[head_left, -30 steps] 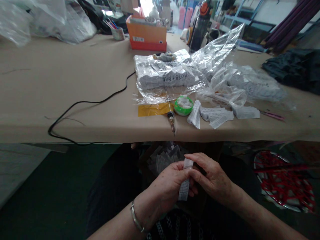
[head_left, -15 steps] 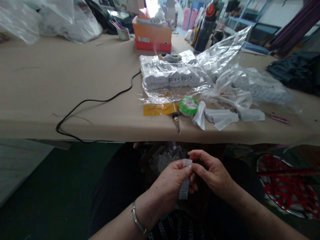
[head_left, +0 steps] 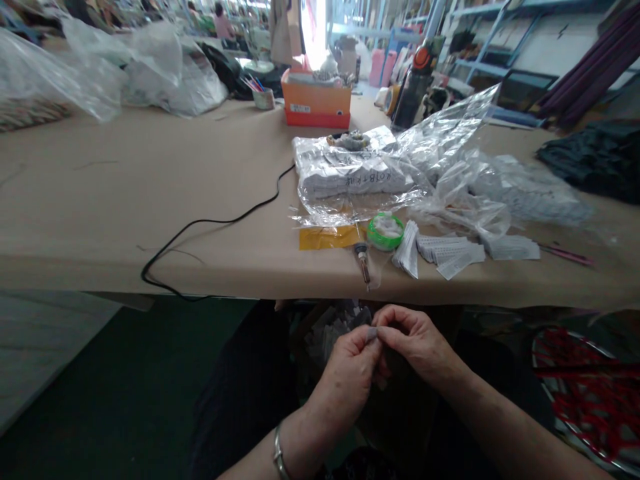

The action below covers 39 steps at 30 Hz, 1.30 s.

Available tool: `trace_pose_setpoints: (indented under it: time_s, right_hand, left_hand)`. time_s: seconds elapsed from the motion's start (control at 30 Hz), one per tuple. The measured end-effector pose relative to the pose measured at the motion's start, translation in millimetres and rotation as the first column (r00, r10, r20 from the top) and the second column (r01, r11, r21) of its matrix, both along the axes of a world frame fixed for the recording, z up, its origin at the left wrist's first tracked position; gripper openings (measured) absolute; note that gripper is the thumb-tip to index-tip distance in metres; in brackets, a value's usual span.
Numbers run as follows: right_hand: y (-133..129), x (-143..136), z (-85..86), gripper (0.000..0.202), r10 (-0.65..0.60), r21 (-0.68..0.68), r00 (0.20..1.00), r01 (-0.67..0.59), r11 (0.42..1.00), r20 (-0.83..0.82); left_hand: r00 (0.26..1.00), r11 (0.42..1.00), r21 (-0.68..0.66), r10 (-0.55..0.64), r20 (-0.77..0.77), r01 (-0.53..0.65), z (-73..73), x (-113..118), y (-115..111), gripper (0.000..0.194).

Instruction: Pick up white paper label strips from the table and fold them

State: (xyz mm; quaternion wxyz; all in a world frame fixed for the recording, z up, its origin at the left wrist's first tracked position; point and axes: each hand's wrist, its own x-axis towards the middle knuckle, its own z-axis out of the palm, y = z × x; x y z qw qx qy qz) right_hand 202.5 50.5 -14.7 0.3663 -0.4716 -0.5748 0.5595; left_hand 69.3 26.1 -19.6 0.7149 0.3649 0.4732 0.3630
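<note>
Below the table edge, my left hand (head_left: 351,365) pinches a small white printed care label (head_left: 371,333) between thumb and fingers. My right hand (head_left: 419,339) meets it there, thumb and forefinger closed on the label's upper end; most of the strip is hidden by my fingers. Beneath the hands, a heap of similar pale labels (head_left: 327,337) lies in a dim container. On the table in front are a fanned stack of white labels (head_left: 447,248), a narrow bundle of labels (head_left: 408,252) and a further label stack (head_left: 513,247).
A soldering iron (head_left: 363,259) lies near the table edge beside yellow tape (head_left: 327,237) and a green round tub (head_left: 385,232). Its black cable (head_left: 220,221) loops leftward. Behind are clear plastic bags (head_left: 360,180) and an orange box (head_left: 317,100). Red strips fill a basket (head_left: 593,393) at lower right.
The view has tilted up, so the table appears lower. My right thumb and forefinger have closed onto the label's end, and the strip hanging below my left hand is now mostly out of sight.
</note>
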Motion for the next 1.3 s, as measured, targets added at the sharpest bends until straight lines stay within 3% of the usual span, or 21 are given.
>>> trace_pose_setpoints:
  time_s: [0.17, 0.43, 0.73, 1.3]
  right_hand:
    - [13.7, -3.9, 5.7, 0.014, -0.056, 0.048, 0.998, 0.057, 0.997, -0.018]
    - [27.4, -6.9, 15.0, 0.013, -0.114, 0.134, 0.982, 0.095, 0.986, 0.149]
    - [32.5, -9.9, 16.5, 0.011, -0.187, 0.321, 0.955, 0.106, 0.941, 0.231]
    - [38.7, -8.6, 15.2, 0.012, -0.196, 0.4, 0.947, 0.082, 0.913, 0.253]
  left_hand:
    - [0.971, 0.939, 0.343, 0.091, -0.223, -0.009, 6.3, -11.8, 12.4, 0.016]
    - [0.845, 0.826, 0.563, 0.288, -0.45, 0.018, 16.5, -22.1, 33.7, 0.015]
    - [0.795, 0.732, 0.678, 0.369, -0.481, 0.07, 14.0, -22.8, 38.8, 0.015]
    - [0.787, 0.708, 0.703, 0.398, -0.472, 0.064, 8.9, -22.5, 49.3, 0.014]
